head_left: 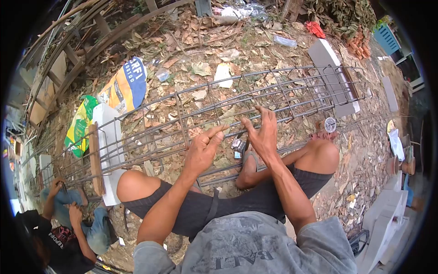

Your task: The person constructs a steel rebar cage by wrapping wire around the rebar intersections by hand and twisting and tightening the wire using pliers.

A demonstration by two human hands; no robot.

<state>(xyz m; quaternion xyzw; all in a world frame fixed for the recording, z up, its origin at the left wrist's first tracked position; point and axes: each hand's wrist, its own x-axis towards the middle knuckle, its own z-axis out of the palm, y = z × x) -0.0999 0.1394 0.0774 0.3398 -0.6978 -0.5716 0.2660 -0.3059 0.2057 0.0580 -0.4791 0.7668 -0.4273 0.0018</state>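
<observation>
A long cage of thin steel reinforcing bars (pixel 177 95) tied with square stirrups lies across in front of my knees. My left hand (pixel 203 150) is at the cage's near side, its thumb pressed to the index finger, which points right. Whatever is in that pinch is too small to make out. Just to the right, my right hand (pixel 263 137) is over the near bars, thumb and index finger spread apart. I see nothing held in it. The cage rests on wooden strips, one at the left (pixel 95 160) and one at the right (pixel 350 84).
White blocks stand under the cage at left (pixel 106 119) and right (pixel 323 51). Sacks, one yellow-and-blue (pixel 132 84), one green (pixel 78 128), lie on leaf-littered ground. A clear cup (pixel 330 124) is beside my right knee. Another person (pixel 68 228) sits at lower left.
</observation>
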